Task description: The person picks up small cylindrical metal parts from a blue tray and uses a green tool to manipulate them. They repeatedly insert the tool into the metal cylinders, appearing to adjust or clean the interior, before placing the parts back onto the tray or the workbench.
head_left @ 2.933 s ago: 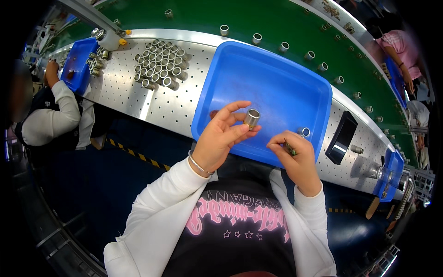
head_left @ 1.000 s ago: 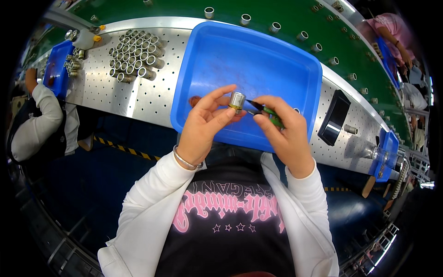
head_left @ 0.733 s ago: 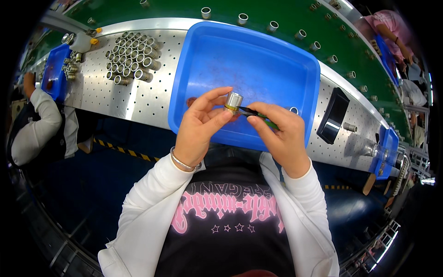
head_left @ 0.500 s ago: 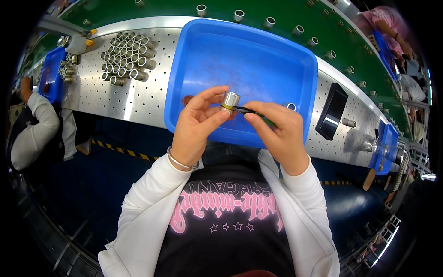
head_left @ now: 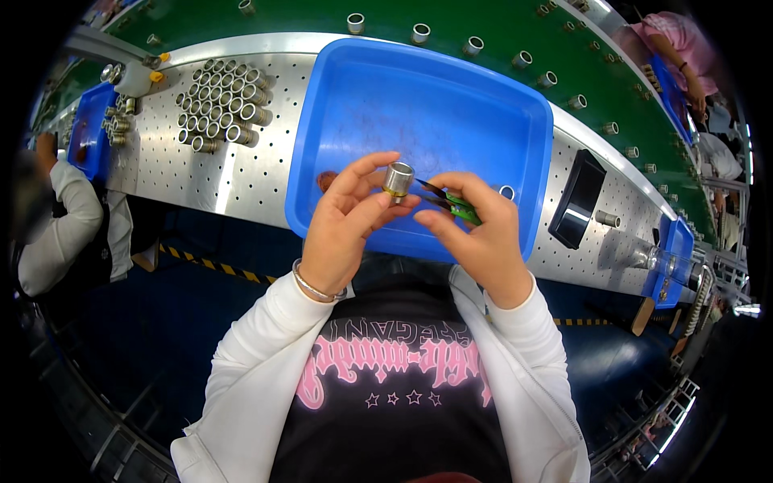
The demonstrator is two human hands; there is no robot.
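Over the blue tub, my left hand pinches a short metal cylinder between thumb and fingers. Its ring-shaped upper end faces up, and a yellowish band runs round the lower end. Just right of it, my right hand is closed on small snips with green handles and black blades. The blades are spread and point toward the cylinder, apart from it. A reddish-brown coiled bundle lies in the tub, partly behind my left hand. Another metal cylinder shows in the tub beyond my right hand.
Several metal cylinders stand grouped on the perforated metal table at left. More sit along the green conveyor behind the tub. A black tray and a lying cylinder are at right. A co-worker's sleeve shows far left.
The snips have pulled back to the right from the cylinder's lower band and their blades have spread. The cylinder has tipped so its open end shows more.
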